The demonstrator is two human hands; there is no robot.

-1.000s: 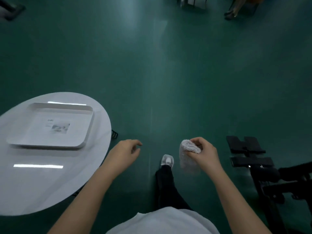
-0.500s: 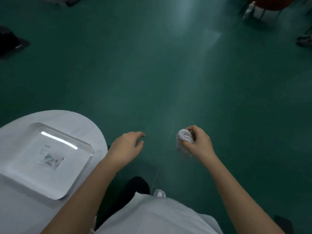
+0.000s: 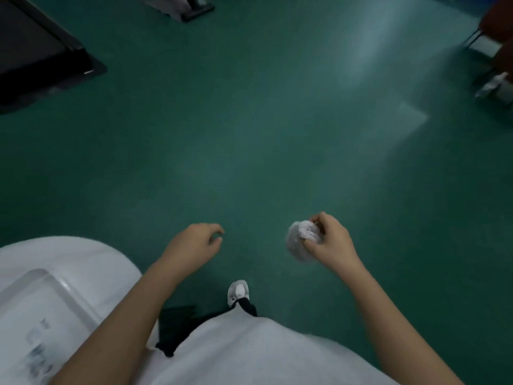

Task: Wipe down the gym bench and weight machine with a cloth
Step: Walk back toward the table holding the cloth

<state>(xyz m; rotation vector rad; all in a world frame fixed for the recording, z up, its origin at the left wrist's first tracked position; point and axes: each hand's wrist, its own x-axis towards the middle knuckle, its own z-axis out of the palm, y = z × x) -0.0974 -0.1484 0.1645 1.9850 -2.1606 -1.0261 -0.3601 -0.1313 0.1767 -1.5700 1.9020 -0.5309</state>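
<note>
Head view, looking down over the person's front. The right hand is held out above the green floor, its fingers closed around a bunched white cloth; the cloth projects from the thumb side of the fist and is clear of any surface. The left hand is held at about the same level, well apart from the right, with its fingers loosely curled and nothing grasped. Both forearms are bare, and a white shirt fills the bottom centre of the frame. Below and between the hands, one white shoe is seen on the floor, with dark trouser fabric beside it. At lower left, part of a round white table is shown; a white square tray rests on it, with a blurred printed mark whose text cannot be read. At upper left, a dark flat-based piece of equipment stands on the floor; its type cannot be told. A second dark base is cut off by the top edge. At the far right edge, blurred reddish and white shapes are seen, not identifiable.
</note>
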